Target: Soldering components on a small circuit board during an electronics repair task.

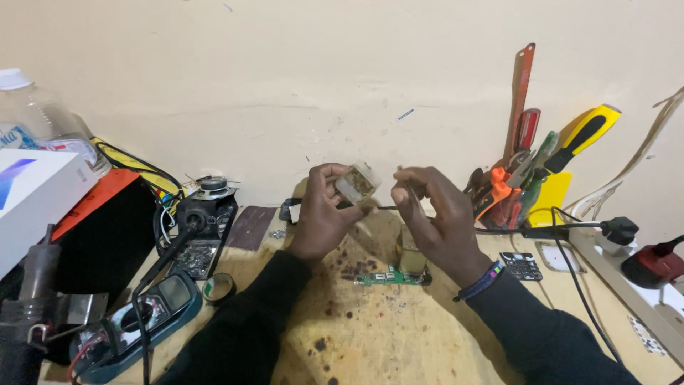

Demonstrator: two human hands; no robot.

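- Left hand (322, 214) is raised over the workbench (370, 335), fingers wrapped round a small clear plastic case (358, 182) with brownish stuff inside, open side tilted toward the camera.
- Right hand (434, 217) is pinched shut on a thin metal tool (411, 191), probably tweezers, with the tip pointing up just beside the case. Can't tell if the tip actually touches it.
- Right under the hands, a little green circuit board (381, 278) lies flat on the stained wooden top, with a boxy component at its right end.
- There's a beaded bracelet (482, 281) on the right wrist; both sleeves are dark.
- Off to the left: a multimeter (153, 314) near the front edge, a roll of tape (218, 287) just beside it, and a soldering iron stand (203, 221) further back.
- Far left is a white box (35, 203) on top of a black-and-orange one, with a plastic bottle (35, 117) behind.
- Right side by the wall: a bunch of screwdrivers and pliers (516, 185), plus a yellow-handled tool (581, 135).
- A white power strip (627, 281) runs along the right edge with plugs in it.
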